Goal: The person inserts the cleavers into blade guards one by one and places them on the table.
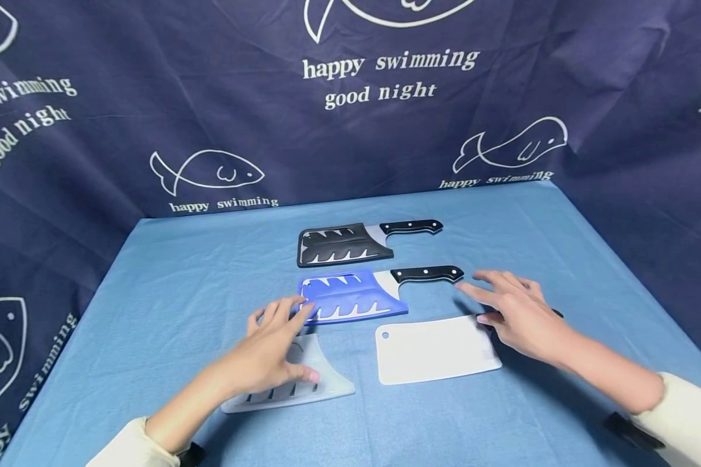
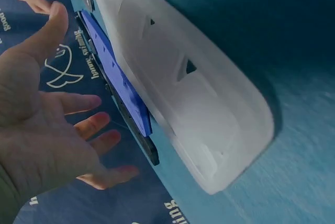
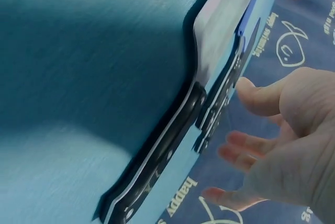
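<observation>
My left hand (image 1: 271,357) hovers over a translucent white knife sheath (image 1: 327,383), its fingers spread and apart from it in the left wrist view. Beside the sheath lies a bare cleaver (image 1: 435,353) with a hole in the blade's corner. Above that cleaver's black handle (image 3: 157,156) my right hand (image 1: 520,314) is held with loose, parted fingers, holding nothing. In the head view the hand hides most of this handle. Farther back rest a cleaver in a blue sheath (image 1: 350,298) and another in a black sheath (image 1: 341,246).
A blue cloth (image 1: 181,279) covers the table. Dark blue curtains (image 1: 356,149) with white fish drawings and lettering hang behind and at both sides. The two sheathed cleavers lie with their handles to the right.
</observation>
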A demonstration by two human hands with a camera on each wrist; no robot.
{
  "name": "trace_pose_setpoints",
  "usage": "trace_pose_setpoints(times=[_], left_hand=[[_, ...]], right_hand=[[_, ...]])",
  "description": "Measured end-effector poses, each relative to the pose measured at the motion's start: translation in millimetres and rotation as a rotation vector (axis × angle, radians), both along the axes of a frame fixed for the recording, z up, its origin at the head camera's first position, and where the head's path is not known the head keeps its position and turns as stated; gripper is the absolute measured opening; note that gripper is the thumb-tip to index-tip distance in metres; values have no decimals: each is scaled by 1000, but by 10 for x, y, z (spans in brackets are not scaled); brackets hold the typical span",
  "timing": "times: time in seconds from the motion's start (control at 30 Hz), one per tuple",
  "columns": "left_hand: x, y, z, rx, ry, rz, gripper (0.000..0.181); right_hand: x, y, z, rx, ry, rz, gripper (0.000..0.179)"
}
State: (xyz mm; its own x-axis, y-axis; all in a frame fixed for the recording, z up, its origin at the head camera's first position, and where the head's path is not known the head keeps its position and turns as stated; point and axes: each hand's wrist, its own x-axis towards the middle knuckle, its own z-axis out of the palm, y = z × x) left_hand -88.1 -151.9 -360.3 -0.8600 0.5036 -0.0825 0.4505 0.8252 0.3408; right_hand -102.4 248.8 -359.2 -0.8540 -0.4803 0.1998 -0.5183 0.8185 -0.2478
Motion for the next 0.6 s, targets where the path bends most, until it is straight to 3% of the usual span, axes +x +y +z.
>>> trace_pose_setpoints(times=[0.2,0.33,0.6], left_hand=[[198,-40,9,-170,-95,34,133],[292,-51,-16,-225,-157,92,140],[307,-34,-68,-276,-183,158,136]], right_hand=[[77,194,-4,43,-100,-30,65],[95,305,-43,73,-137,-49,70],[112,388,-198,68,-152,-68,71]])
